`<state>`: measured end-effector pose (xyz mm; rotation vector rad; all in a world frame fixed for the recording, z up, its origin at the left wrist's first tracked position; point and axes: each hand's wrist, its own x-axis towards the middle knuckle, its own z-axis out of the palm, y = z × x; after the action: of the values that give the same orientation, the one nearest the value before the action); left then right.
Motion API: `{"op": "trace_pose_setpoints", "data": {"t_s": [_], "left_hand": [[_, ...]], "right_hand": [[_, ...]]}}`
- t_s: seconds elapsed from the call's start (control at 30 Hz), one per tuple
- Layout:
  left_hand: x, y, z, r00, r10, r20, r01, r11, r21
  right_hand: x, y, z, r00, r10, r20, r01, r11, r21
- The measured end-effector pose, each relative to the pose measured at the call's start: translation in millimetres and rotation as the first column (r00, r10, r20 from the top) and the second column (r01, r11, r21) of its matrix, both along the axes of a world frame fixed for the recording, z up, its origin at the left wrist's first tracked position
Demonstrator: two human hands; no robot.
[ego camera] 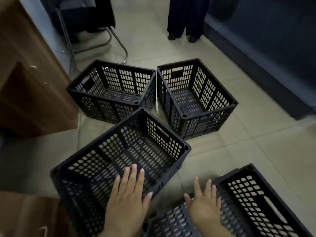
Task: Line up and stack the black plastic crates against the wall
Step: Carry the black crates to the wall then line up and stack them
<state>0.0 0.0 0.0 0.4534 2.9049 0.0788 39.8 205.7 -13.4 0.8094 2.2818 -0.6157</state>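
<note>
Four black crates on the tiled floor (256,151), all open side up, none stacked.

Left hand (127,197): palm down, fingers spread and extended, reaching over the near edge of the near-left crate (118,161). Fingertips sit over the crate interior, thumb out to the right near the rim. Nothing grasped, hand flat and open. Can't tell if it touches the rim or hovers just above.

Right hand (204,202): also palm down, fingers splayed, held over the left end of the near-right crate (248,207). Open, no grip on anything. Contact with the crate wall unclear.

Near-left crate is rotated diagonally, its far corner just beside the two far crates. Near-right crate is partly cut off at the bottom edge.

Far-left crate (111,93) and far-right crate (196,96) sit side by side, angled apart, touching or nearly touching at their far corners.

Brown cabinet (29,82) at left. Chair with a metal frame (89,23) far left. Another person's dark-trousered legs (185,17) stand far centre. Dark wall (265,40) runs along the right.
</note>
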Motion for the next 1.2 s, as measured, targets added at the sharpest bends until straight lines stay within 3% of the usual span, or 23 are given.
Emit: {"op": "trace_pose_setpoints", "data": {"t_s": [0.13,0.2,0.23,0.33,0.43,0.6,0.7,0.87,0.97,1.1,1.2], "left_hand": [[-30,23,-62,0.993,-0.055,0.103,0.05,0.998,0.05],[-44,34,-92,0.984,-0.106,0.141,0.096,0.993,0.074],[-50,39,-105,0.983,-0.119,0.14,0.107,0.991,0.084],[-64,50,-135,0.979,-0.144,0.145,0.133,0.988,0.084],[-70,57,-154,0.971,-0.161,0.177,0.148,0.985,0.086],[-67,60,-160,0.964,-0.156,0.218,0.135,0.985,0.108],[-67,58,-156,0.962,-0.164,0.218,0.134,0.98,0.146],[-69,57,-165,0.975,-0.204,0.085,0.184,0.963,0.198],[-73,56,-179,0.969,-0.235,-0.075,0.244,0.955,0.168],[-75,56,-207,0.906,-0.327,-0.269,0.336,0.942,-0.014],[-77,58,-227,0.814,-0.359,-0.456,0.317,0.933,-0.17]], "right_hand": [[-27,5,-73,0.986,-0.165,-0.006,0.165,0.981,0.099],[-34,4,-108,0.964,-0.218,-0.151,0.245,0.949,0.198],[-36,5,-123,0.949,-0.219,-0.228,0.273,0.932,0.238],[-41,7,-145,0.95,-0.171,-0.259,0.26,0.895,0.363],[-44,2,-147,0.926,-0.203,-0.318,0.308,0.893,0.328],[-44,15,-147,0.943,-0.175,-0.283,0.26,0.918,0.299],[-58,55,-142,0.948,-0.133,-0.291,0.238,0.901,0.364],[-76,125,-125,0.973,-0.009,-0.231,0.12,0.873,0.472],[-83,150,-123,0.986,0.058,-0.154,0.001,0.933,0.361],[-94,180,-130,0.967,0.237,-0.097,-0.175,0.889,0.424],[-107,205,-137,0.935,0.341,-0.101,-0.247,0.828,0.504]]}}
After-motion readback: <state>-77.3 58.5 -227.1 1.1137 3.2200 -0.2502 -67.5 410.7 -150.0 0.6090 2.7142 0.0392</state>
